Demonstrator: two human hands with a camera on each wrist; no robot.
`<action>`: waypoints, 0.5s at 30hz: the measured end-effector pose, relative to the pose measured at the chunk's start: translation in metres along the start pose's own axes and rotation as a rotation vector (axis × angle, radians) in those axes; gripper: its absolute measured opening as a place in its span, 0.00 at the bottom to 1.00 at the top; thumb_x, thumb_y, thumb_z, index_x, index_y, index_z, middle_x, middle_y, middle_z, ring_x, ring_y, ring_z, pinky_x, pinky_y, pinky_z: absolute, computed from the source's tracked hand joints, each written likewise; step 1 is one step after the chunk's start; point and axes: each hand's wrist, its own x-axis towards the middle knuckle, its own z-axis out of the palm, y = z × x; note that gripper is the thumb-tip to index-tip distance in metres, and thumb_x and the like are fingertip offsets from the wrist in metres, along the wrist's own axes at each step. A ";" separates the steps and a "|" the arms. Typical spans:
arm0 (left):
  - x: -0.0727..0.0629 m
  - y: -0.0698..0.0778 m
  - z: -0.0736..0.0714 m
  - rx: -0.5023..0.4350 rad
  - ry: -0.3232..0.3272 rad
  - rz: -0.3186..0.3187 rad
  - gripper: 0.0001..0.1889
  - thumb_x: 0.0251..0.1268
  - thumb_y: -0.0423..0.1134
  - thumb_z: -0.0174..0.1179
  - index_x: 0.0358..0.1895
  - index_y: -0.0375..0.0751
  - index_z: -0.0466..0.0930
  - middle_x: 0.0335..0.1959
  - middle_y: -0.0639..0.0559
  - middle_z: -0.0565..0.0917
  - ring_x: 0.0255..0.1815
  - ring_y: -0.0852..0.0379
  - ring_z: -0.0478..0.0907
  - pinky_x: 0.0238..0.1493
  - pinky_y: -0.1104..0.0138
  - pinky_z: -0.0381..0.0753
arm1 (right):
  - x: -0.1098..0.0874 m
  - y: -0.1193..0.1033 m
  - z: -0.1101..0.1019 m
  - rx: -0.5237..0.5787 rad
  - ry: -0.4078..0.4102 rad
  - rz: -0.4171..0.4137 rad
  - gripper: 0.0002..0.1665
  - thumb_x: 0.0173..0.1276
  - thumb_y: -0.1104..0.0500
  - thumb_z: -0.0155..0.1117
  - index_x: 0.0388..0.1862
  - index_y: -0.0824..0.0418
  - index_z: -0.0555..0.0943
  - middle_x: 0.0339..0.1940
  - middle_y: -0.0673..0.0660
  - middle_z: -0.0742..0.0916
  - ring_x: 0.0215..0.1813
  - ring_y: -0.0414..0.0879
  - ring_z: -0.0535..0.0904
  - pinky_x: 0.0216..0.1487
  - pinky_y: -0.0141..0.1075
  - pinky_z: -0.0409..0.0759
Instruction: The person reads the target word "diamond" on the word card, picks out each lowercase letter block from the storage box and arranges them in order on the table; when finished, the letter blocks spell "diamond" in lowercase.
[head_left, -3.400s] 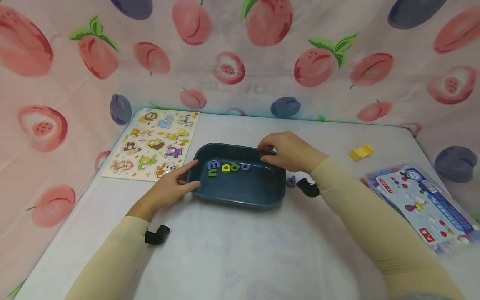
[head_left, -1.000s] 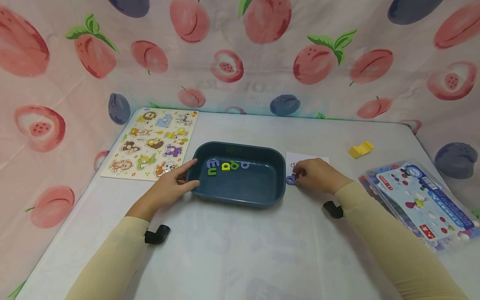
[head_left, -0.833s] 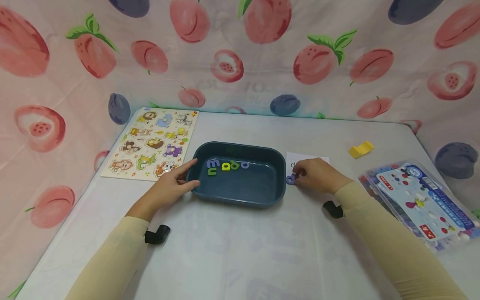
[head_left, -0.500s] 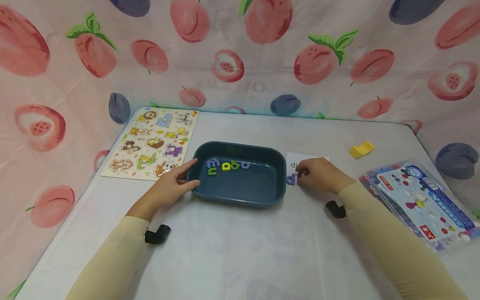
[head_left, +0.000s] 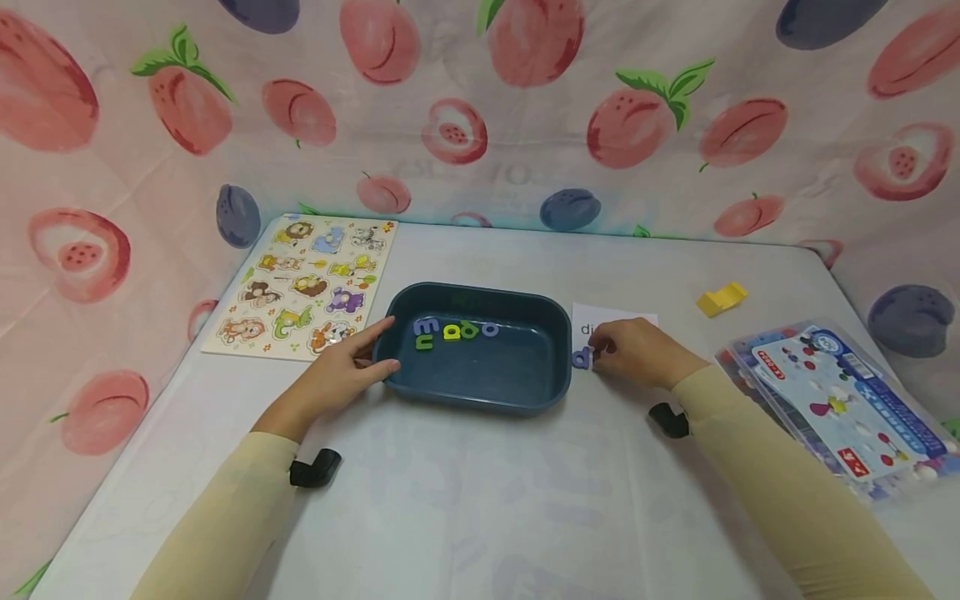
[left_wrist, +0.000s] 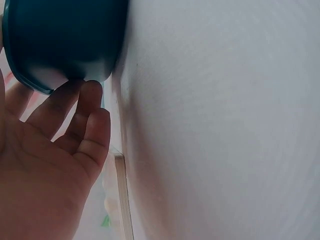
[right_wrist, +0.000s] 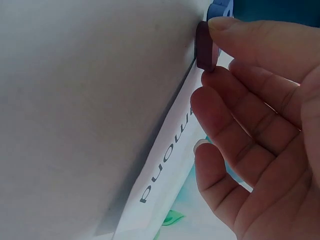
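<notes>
White cloth is spread over the table point(head_left: 480, 500), with a fruit-printed curtain point(head_left: 525, 133) hung behind. Between thumb and forefinger of the right hand point(head_left: 641, 352), a small dark piece point(right_wrist: 204, 47) is pinched just beside a purple letter d point(head_left: 581, 359), right of the tray point(head_left: 480, 398). On the card point(head_left: 618, 314), "di" is read from above, "mond" from the right wrist. The tray's left end is touched by the left hand point(head_left: 341, 371), fingers spread. A purple m point(head_left: 426, 325) is contained inside. Small print on the boxed set point(head_left: 847, 404) cannot be made out.
</notes>
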 end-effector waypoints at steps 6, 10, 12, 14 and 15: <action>0.000 0.000 0.000 -0.008 -0.005 -0.005 0.39 0.69 0.54 0.63 0.80 0.59 0.56 0.68 0.38 0.72 0.63 0.42 0.74 0.64 0.44 0.70 | 0.000 -0.001 0.001 0.003 -0.012 0.012 0.11 0.65 0.65 0.65 0.46 0.65 0.85 0.37 0.52 0.86 0.43 0.50 0.79 0.52 0.50 0.79; -0.001 0.000 0.000 -0.013 -0.009 -0.007 0.40 0.69 0.55 0.63 0.80 0.59 0.56 0.69 0.37 0.71 0.64 0.42 0.74 0.64 0.44 0.70 | 0.000 -0.002 0.001 0.002 -0.013 0.012 0.11 0.66 0.65 0.65 0.46 0.65 0.85 0.37 0.52 0.86 0.43 0.50 0.80 0.52 0.50 0.79; -0.001 0.000 0.000 -0.016 -0.010 -0.007 0.40 0.69 0.56 0.62 0.80 0.59 0.56 0.69 0.37 0.71 0.64 0.42 0.73 0.64 0.44 0.69 | 0.000 -0.002 0.001 0.000 -0.013 0.005 0.10 0.66 0.64 0.65 0.45 0.65 0.85 0.37 0.52 0.86 0.42 0.50 0.80 0.52 0.50 0.79; -0.001 0.000 0.000 -0.021 -0.010 -0.009 0.40 0.69 0.56 0.62 0.80 0.59 0.55 0.69 0.37 0.70 0.64 0.42 0.73 0.64 0.44 0.69 | 0.000 -0.002 0.001 -0.003 -0.013 -0.002 0.10 0.66 0.64 0.66 0.45 0.65 0.85 0.37 0.52 0.86 0.42 0.50 0.80 0.52 0.50 0.79; -0.001 0.000 0.000 -0.023 -0.011 -0.010 0.40 0.69 0.56 0.62 0.80 0.60 0.55 0.70 0.37 0.70 0.64 0.42 0.73 0.64 0.44 0.69 | 0.000 -0.002 0.001 -0.005 -0.013 -0.006 0.10 0.66 0.64 0.66 0.45 0.65 0.85 0.37 0.53 0.86 0.42 0.50 0.80 0.52 0.50 0.79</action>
